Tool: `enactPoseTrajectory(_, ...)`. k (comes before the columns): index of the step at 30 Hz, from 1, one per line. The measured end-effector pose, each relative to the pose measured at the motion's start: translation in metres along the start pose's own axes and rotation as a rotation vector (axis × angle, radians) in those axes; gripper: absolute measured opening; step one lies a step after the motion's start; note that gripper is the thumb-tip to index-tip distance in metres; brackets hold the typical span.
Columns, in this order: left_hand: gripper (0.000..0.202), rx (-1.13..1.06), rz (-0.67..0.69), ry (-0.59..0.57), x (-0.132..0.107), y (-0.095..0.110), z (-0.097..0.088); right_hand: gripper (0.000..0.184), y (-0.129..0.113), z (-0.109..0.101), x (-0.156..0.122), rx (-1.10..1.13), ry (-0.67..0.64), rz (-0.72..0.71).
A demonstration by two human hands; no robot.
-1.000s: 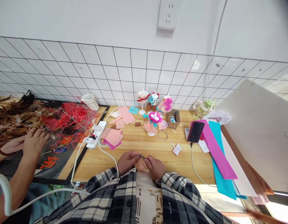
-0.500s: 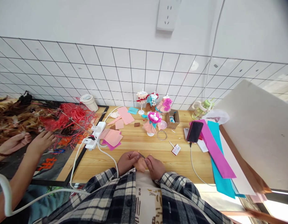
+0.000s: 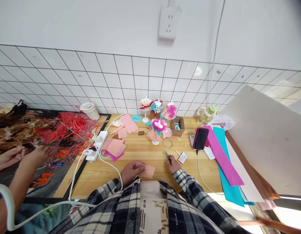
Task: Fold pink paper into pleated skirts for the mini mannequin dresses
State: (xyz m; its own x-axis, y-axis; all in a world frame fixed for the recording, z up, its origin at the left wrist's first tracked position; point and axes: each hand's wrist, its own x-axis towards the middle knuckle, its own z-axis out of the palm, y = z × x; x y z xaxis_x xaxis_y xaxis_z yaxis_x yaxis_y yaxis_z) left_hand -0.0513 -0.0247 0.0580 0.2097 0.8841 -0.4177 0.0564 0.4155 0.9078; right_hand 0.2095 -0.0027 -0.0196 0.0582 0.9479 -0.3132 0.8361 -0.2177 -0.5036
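Note:
My left hand (image 3: pixel 133 173) pinches a small piece of peach crepe paper (image 3: pixel 148 171) at its left edge, low over the front of the wooden table. My right hand (image 3: pixel 174 164) is closed around a small pair of scissors (image 3: pixel 167 156), their metal blades pointing up and left, apart from the paper. Beyond the hands stands a miniature dress form (image 3: pixel 157 133) in a peach skirt with a magenta ruffle. Several more dressed forms (image 3: pixel 155 109) are grouped behind it. A metal ring (image 3: pixel 167 143) and a white tag-like item (image 3: pixel 182 158) lie near my right hand.
Peach paper sheets (image 3: pixel 115 148) lie left, beside a white power strip (image 3: pixel 99 140) with cables. A cardboard box (image 3: pixel 177 126), a phone (image 3: pixel 201 139), a bottle (image 3: pixel 207 115) and magenta paper (image 3: pixel 223 159) are to the right. Another person's hands (image 3: pixel 38 154) work at far left.
My hands have moved apart. The scissors have left the peach paper and gone right with my right hand, while my left hand keeps the paper, now spread flatter. The view has shifted slightly.

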Motion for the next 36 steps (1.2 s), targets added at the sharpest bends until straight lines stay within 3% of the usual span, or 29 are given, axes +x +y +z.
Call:
enactPoseTrajectory(4, 0.039, 0.031, 0.009, -0.036, 0.003, 0.0, 0.001, 0.063, 0.016, 0.008, 0.017, -0.015, 0.008, 0.117)
enactPoseTrajectory(8, 0.035, 0.116, 0.026, -0.035, 0.006, 0.004, 0.001, 0.074, 0.024, 0.008, 0.028, 0.004, 0.042, 0.14)
enactPoseTrajectory(19, 0.033, 0.206, 0.03, 0.014, 0.002, 0.005, 0.001, 0.038, 0.042, -0.008, 0.026, 0.016, 0.075, 0.154)
enactPoseTrajectory(24, 0.022, 0.341, 0.166, 0.111, 0.003, 0.006, 0.0, 0.057, 0.04, 0.0, 0.009, -0.03, 0.085, 0.108)
enactPoseTrajectory(27, 0.025, 0.332, 0.13, 0.115, 0.002, 0.003, -0.002, 0.063, 0.04, 0.006, 0.002, -0.027, 0.092, 0.076)
enactPoseTrajectory(31, 0.033, 0.22, -0.015, 0.035, 0.003, -0.004, 0.0, 0.059, 0.043, 0.007, -0.005, -0.035, 0.138, 0.047)
enactPoseTrajectory(36, 0.031, 0.173, 0.09, 0.118, 0.016, 0.003, 0.001, 0.052, 0.034, 0.012, -0.017, -0.046, 0.182, -0.02)
